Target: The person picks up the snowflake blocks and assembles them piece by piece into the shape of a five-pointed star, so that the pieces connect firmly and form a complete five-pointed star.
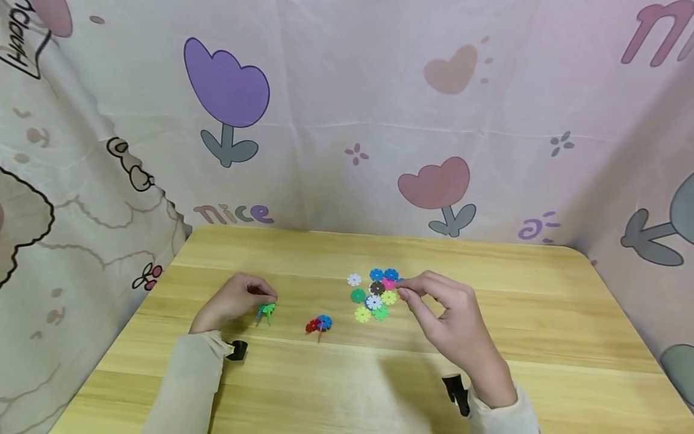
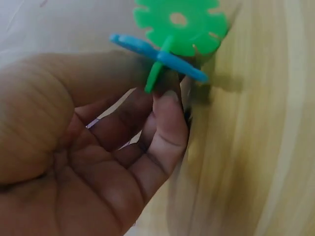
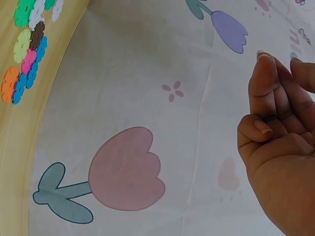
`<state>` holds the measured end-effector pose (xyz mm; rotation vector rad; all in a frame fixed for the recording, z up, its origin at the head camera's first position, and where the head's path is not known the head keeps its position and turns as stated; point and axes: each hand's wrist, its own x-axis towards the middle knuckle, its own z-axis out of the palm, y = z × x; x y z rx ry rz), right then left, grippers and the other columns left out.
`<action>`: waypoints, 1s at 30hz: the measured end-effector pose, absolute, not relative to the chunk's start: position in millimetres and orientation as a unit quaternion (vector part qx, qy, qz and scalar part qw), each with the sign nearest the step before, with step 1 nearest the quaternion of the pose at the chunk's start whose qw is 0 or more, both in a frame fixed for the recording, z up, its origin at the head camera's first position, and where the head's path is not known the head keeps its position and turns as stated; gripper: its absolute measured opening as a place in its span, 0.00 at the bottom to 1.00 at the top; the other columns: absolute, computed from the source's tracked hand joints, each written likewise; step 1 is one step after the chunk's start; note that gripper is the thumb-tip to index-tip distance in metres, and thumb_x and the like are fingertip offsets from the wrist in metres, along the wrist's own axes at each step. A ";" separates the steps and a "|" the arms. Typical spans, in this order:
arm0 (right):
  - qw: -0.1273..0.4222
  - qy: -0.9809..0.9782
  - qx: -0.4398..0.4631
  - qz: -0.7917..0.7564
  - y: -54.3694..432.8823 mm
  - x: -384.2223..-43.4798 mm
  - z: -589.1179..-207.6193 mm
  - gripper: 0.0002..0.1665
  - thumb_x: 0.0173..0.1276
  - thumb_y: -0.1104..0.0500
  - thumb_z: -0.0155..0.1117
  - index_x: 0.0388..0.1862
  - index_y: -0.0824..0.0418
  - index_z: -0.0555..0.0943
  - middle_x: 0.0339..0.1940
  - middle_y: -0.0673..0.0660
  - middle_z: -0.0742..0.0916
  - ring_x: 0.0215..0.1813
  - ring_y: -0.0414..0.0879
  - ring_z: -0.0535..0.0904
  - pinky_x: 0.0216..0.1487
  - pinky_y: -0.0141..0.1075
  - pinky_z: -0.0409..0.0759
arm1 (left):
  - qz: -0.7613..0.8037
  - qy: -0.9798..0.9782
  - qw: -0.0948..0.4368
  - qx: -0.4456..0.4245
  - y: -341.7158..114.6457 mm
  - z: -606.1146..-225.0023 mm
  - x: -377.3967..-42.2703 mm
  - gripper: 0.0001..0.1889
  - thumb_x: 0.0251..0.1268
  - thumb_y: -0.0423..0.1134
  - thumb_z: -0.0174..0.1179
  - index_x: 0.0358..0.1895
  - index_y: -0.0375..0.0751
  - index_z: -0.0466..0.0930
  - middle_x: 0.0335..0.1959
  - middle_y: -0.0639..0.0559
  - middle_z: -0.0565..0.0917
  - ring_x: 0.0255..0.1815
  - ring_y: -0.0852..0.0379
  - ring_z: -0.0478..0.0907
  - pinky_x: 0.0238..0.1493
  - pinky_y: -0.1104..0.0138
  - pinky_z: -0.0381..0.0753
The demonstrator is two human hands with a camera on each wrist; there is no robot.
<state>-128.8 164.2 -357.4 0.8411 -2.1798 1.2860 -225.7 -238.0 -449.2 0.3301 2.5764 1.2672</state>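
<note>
My left hand (image 1: pixel 238 298) is over the left part of the table, thumb and fingertips pinching a joined piece of notched plastic discs. That piece has a green disc (image 2: pixel 197 29) with a blue disc (image 2: pixel 182 66) slotted across it. The right hand (image 1: pixel 452 313) hovers by a cluster of loose discs, index finger and thumb near the pink disc (image 1: pixel 388 283). In the right wrist view a small gap shows between its thumb and bent fingers, with no disc there. A brown disc (image 1: pixel 376 288) and a green disc (image 1: pixel 358 295) lie in the same cluster.
Between the hands, a joined piece of red and blue discs (image 1: pixel 324 322) stands on the wooden table (image 1: pixel 336 386). An orange disc (image 3: pixel 9 84) lies at one end of the cluster. A patterned cloth (image 1: pixel 320 78) hangs behind the table and along its sides.
</note>
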 end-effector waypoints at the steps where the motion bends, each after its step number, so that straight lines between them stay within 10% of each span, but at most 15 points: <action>1: 0.236 -0.795 0.305 0.469 164.1 -128.8 -355.8 0.12 0.67 0.75 0.69 0.40 0.59 0.89 0.37 0.48 0.90 0.37 0.42 0.86 0.41 0.27 0.82 | 0.436 0.884 0.122 0.115 -239.2 -447.4 -226.1 0.03 0.69 0.32 0.68 0.40 0.36 0.89 0.37 0.49 0.88 0.39 0.53 0.81 0.42 0.65 0.81; 17: 0.208 -0.835 0.264 0.437 165.3 -145.3 -370.4 0.11 0.68 0.72 0.70 0.36 0.56 0.89 0.31 0.41 0.87 0.30 0.37 0.78 0.29 0.31 0.77 | 0.352 0.932 -0.010 0.089 -247.4 -417.5 -215.7 0.11 0.77 0.41 0.62 0.45 0.36 0.88 0.37 0.46 0.87 0.35 0.54 0.79 0.39 0.61 0.80; 30: -0.006 -0.941 0.091 0.325 187.2 -171.5 -399.0 0.02 0.71 0.65 0.69 0.38 0.64 0.85 0.25 0.52 0.83 0.25 0.45 0.75 0.27 0.37 0.76 | 0.438 0.885 -0.022 0.159 -133.0 -380.7 -162.6 0.08 0.76 0.46 0.64 0.44 0.47 0.89 0.33 0.60 0.85 0.33 0.58 0.80 0.34 0.65 0.83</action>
